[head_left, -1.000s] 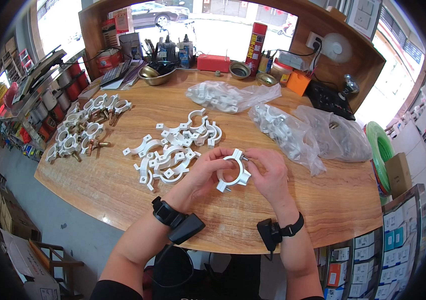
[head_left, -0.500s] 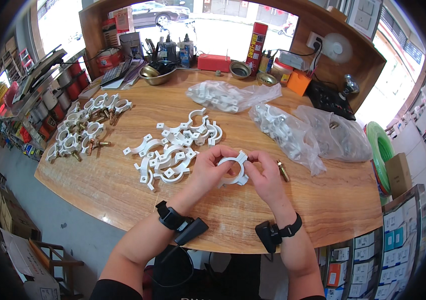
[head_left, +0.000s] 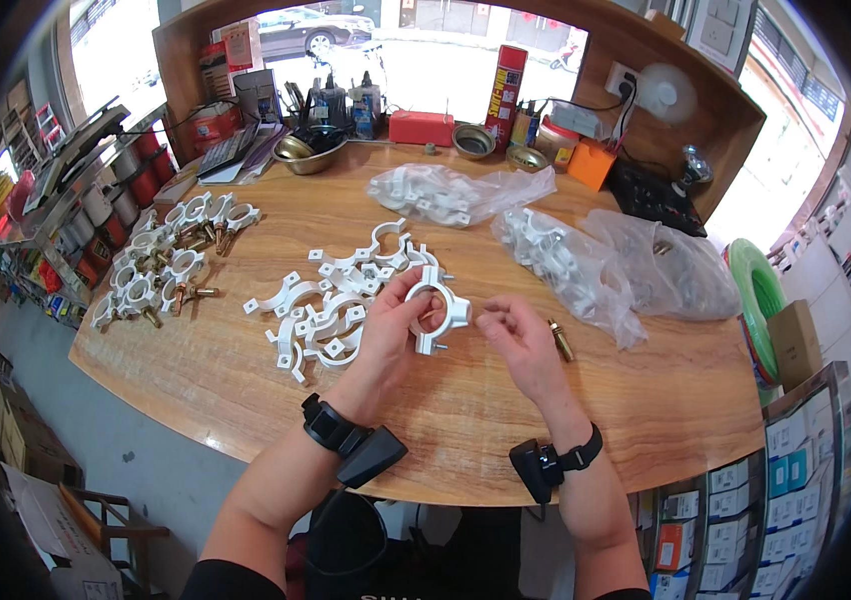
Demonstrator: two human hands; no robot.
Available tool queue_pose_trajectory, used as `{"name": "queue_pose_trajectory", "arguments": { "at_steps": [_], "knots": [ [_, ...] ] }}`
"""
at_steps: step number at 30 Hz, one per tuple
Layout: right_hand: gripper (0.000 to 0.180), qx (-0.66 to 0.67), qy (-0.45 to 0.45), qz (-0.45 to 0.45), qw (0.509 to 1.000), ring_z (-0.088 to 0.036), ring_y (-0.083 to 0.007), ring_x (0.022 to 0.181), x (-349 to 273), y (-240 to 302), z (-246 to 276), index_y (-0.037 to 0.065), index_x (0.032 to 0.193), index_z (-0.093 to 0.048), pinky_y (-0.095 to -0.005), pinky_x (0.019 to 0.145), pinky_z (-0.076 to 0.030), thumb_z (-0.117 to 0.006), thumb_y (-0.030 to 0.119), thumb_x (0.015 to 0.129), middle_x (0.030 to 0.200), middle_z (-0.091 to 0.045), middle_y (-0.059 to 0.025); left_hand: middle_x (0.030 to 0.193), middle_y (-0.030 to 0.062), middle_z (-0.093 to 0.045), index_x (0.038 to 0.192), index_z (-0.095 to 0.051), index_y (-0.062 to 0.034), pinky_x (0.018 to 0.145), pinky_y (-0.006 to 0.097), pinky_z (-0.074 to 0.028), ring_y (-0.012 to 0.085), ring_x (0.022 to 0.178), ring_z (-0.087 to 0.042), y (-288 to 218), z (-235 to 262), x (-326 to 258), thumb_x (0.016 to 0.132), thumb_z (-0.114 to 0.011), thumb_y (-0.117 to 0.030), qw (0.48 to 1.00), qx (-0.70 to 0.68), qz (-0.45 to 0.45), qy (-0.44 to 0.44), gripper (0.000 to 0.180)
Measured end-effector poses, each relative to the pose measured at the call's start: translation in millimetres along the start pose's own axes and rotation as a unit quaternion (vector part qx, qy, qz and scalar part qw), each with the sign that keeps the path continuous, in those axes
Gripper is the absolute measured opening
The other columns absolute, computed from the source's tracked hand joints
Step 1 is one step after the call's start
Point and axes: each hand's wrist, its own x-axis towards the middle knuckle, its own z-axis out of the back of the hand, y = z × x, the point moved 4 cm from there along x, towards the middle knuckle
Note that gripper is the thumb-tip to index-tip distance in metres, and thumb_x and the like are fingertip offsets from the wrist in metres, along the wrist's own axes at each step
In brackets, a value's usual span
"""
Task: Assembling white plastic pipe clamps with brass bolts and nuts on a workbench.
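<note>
My left hand (head_left: 392,325) grips a white ring-shaped pipe clamp (head_left: 458,312), its fingers wrapped around the left side of the ring. Small screws stick out of the clamp's upper and lower ears. Just right of the clamp and apart from it, my right hand (head_left: 526,345) has its thumb and fingertips pinched together; anything between them is too small to make out. Beside that hand a brass-coloured anchor bolt (head_left: 561,341) lies on the wooden table (head_left: 446,430). Loose white clamp halves (head_left: 298,292) are piled left of my left hand.
Assembled clamps with brass bolts (head_left: 140,291) are grouped at the table's left. Clear plastic bags of white parts (head_left: 551,255) and a bag of metal parts (head_left: 681,265) lie at the right. Bowls (head_left: 311,158), bottles and a red spray can (head_left: 506,95) line the back.
The clamp has turned and shifted slightly left in my left hand. My right hand has let go of it, leaving a gap between them.
</note>
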Motion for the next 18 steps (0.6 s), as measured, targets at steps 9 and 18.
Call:
{"name": "queue_pose_trajectory", "arguments": {
  "at_steps": [9, 18],
  "knots": [
    [0.018, -0.227, -0.065, 0.053, 0.97, -0.058, -0.0203, 0.061, 3.6, 12.2, 34.0, 0.005, 0.085, -0.059, -0.0276, 0.056, -0.045, -0.057, 0.02, 0.076, 0.068, -0.06, -0.0096, 0.073, 0.0032, -0.051, 0.099, -0.047, -0.0029, 0.06, 0.024, -0.045, 0.0117, 0.065, -0.051, 14.3, 1.7, -2.4, 0.084, -0.042, -0.007, 0.997, 0.011, 0.078, 0.005, 0.016],
    [0.028, -0.534, 0.022, -0.034, 0.845, -0.058, -0.0281, 0.068, 3.9, 17.7, 103.8, 0.005, 0.077, -0.059, -0.0373, 0.058, -0.045, -0.054, 0.032, 0.075, 0.071, -0.061, -0.0099, 0.081, 0.0057, -0.051, 0.126, -0.026, -0.0058, 0.065, 0.028, -0.043, 0.0107, 0.063, -0.044, 2.2, -23.3, -13.1, 0.084, -0.044, -0.008, 0.997, 0.017, 0.07, 0.027, 0.046]
  ]
}}
